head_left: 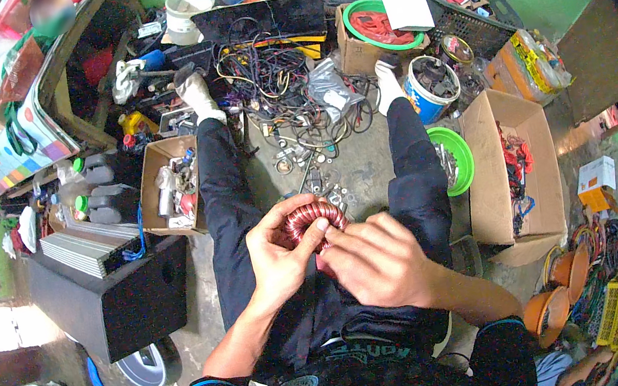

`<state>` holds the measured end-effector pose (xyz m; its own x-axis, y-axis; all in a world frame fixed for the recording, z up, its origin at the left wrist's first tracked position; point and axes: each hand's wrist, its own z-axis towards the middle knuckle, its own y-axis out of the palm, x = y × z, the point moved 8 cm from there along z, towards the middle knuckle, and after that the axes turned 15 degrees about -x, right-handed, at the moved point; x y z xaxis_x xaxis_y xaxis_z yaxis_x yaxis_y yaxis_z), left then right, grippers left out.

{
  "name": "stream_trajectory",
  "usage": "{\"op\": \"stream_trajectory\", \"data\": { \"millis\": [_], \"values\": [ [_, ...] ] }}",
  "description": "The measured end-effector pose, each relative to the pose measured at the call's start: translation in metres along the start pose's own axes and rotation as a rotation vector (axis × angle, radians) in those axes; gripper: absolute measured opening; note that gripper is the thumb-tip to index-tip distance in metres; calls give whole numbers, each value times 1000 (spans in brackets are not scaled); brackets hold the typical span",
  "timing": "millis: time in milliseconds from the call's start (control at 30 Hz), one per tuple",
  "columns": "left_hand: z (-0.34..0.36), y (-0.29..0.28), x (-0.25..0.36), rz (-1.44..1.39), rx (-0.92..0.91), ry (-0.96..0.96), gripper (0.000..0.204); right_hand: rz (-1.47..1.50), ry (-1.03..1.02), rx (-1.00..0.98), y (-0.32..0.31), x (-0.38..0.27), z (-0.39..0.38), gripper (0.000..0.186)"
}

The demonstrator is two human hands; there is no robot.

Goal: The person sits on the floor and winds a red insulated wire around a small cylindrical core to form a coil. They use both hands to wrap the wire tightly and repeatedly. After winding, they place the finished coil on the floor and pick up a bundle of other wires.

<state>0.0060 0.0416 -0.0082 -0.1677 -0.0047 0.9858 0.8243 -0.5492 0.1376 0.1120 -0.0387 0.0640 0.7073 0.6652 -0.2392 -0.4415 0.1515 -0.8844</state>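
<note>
my left forearm angled up and inward from the lower left, wrist nearly straight; the left hand (276,248) gripped the ring-shaped copper-coloured coil (303,215), thumb across its near face, fingers curled behind its far edge. my right forearm slanted in from the lower right, and the right hand (385,262) lay back-up, fingers bent, tips at the coil's lower right side; whether they pinched anything, i could not tell. the coil sat between both hands, above my lap, legs (225,182) spread.
</note>
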Motion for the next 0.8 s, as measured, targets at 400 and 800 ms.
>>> {"op": "stream_trajectory", "data": {
  "millis": [400, 800],
  "values": [
    [8, 11, 18, 307, -202, 321, 32, 1117, 503, 3, 47, 76, -11, 54],
    [7, 10, 30, 568, -156, 336, 27, 641, 554, 31, 55, 58, -1, 48]
  ]
}}
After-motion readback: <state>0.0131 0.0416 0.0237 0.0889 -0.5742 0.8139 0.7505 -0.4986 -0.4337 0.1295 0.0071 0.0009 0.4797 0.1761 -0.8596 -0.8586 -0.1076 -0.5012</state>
